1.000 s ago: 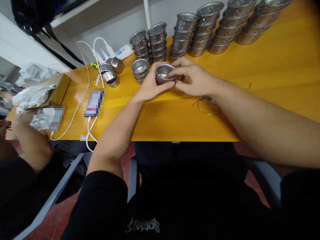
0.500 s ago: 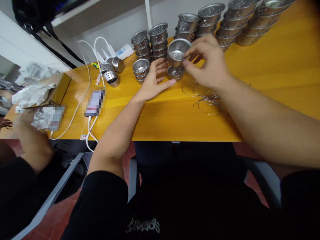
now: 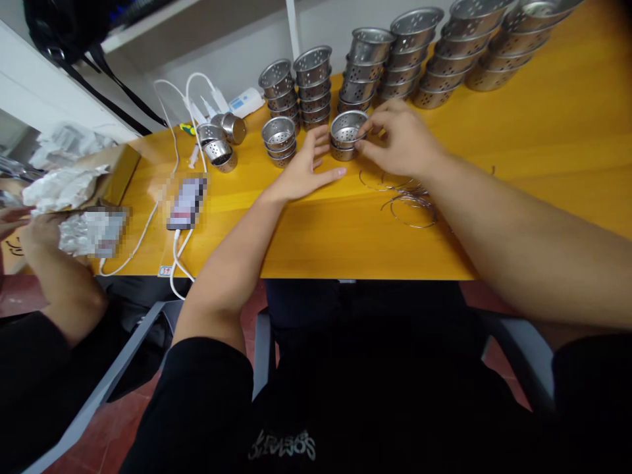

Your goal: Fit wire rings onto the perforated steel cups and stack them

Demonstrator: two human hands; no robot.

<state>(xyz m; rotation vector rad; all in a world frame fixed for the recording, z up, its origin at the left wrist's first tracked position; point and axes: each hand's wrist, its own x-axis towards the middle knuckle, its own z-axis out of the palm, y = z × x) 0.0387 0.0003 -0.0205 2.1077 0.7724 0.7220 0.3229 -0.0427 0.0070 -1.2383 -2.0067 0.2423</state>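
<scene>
In the upper centre of the frame, the upper cup point(image 3: 348, 128), of perforated metal, stands upright on the lower cup point(image 3: 343, 153), apparently nested, on the tabletop point(image 3: 316, 237). The right hand point(image 3: 397, 138) pinches the upper cup's right side between thumb and fingers. The left hand point(image 3: 302, 170) is spread wide and empty, fingertips just beside the pair's left side; contact cannot be confirmed. In my judgement, sound seating calls for level, straight-down pressure and an even rim before release. A one-sided pinch could tilt or jam the cup; the left hand is well placed to brace. Clearance is advised from the tall stack point(image 3: 356, 91) behind and the wire loops point(image 3: 409, 197) right of centre.
</scene>
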